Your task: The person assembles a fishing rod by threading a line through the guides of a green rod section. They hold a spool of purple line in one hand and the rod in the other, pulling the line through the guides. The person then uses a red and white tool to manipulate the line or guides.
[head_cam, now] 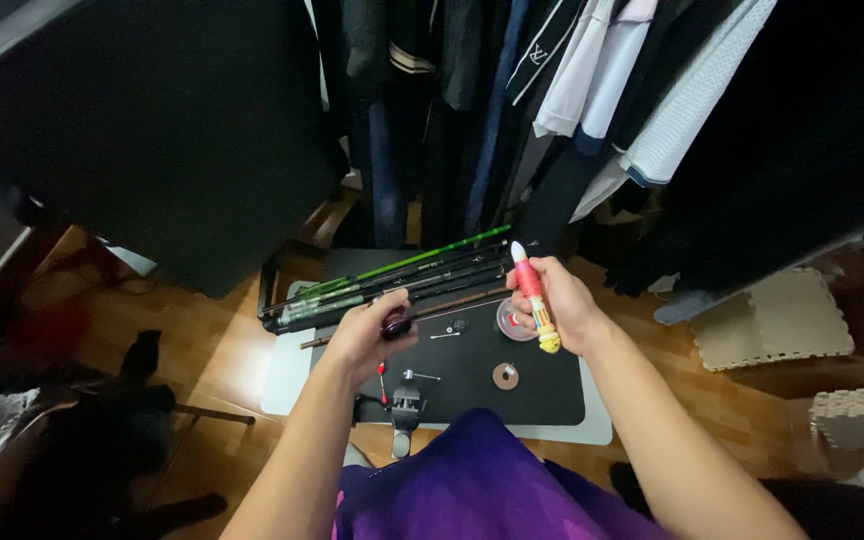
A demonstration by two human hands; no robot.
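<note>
- Gripping a fat red float (532,292) in the right hand (560,305), fingers wrapped round its body, white tip pointing up and far, yellow base low by the palm — lifted clear above the worktop (277,375), likely for a good look along its length.
- Pinching a small dark, reddish piece (396,325) in the left hand (367,335), fingers narrow and curled on it; too small to tell exactly what.
- Hovering both hands over the black mat (542,395), close together but not touching.
- Lying across the far edge of the mat: a bundle of rod sections (392,280), green and dark, slanting from near-left up to far-right, parked out of the working space.
- Scattered on the mat between the hands and the body: a clear round spool (514,322) just under the float, a small brown disc (505,376), a silver pin (422,376), a slim red-tipped stick (383,382).
- Clamped at the near edge: a dark fitting (405,408), just beside the purple clothing (472,480).
- Crowding the far side: hanging clothes (592,90), dropping close to the rods.
- Spotted right, on the wooden floor: foam mat tiles (772,320), well apart.
</note>
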